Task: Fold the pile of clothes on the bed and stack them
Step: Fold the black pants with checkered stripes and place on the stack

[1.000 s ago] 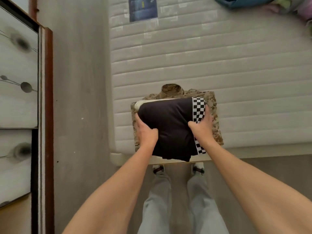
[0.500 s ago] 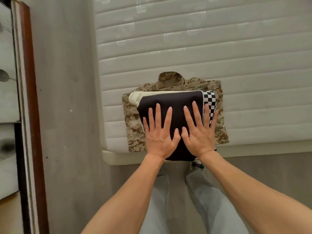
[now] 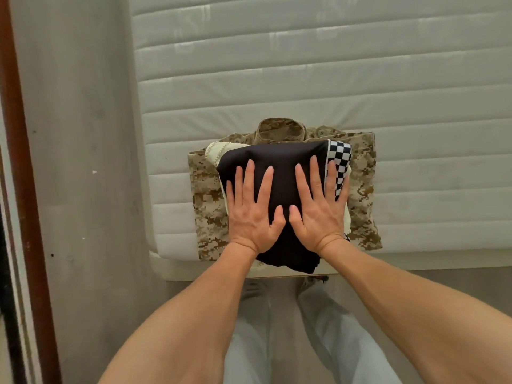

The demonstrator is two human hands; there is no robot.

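Pressing down on the folded black garment, I have both palms flat on its top, fingers straight and a little spread, gripping nothing. My left hand covers the left half and my right hand the right half; the two thumbs lie just beside each other over the middle of the cloth. A black-and-white checkered band runs along the garment's right edge, partly under my right little finger and showing beyond my fingertips.

Under my hands the black piece tops a stack. A cream garment peeks out just beyond and to the left of my left fingertips, and again as a thin strip right of my right hand. Below both lies a folded camouflage shirt, wider than the rest, showing on either side of my hands, its collar past my fingertips.

The stack sits near the edge of the white quilted mattress, which stretches away beyond my fingers and to the right. The near corner of the black garment hangs over the mattress edge beneath my wrists.
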